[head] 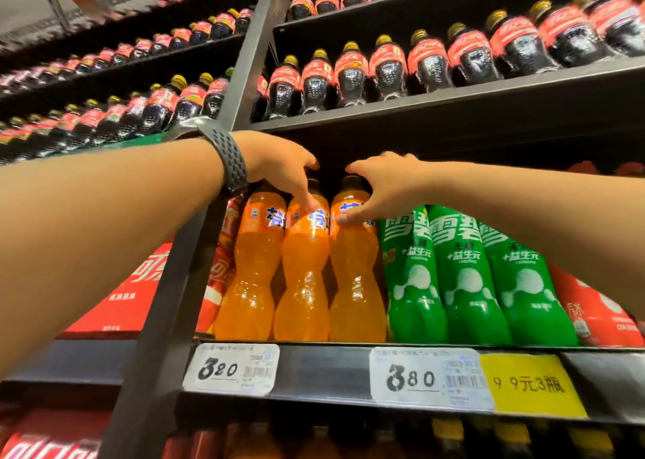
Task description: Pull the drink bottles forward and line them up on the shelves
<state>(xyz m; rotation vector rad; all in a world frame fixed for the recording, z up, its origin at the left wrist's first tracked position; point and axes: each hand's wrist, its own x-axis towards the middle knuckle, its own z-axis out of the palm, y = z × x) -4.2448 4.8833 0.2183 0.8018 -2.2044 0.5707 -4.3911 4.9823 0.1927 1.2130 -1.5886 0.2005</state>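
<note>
Currently, the left hand (pixel 279 169) grips the neck of the middle orange bottle (pixel 303 277), with the thumb lying on its label. The right hand (pixel 384 186) curls round the top of the right orange bottle (pixel 356 284), thumb on the label. Both bottles stand upright at the front edge of the shelf (pixel 324 371), touching each other, just left of the green bottles (pixel 464 277).
</note>
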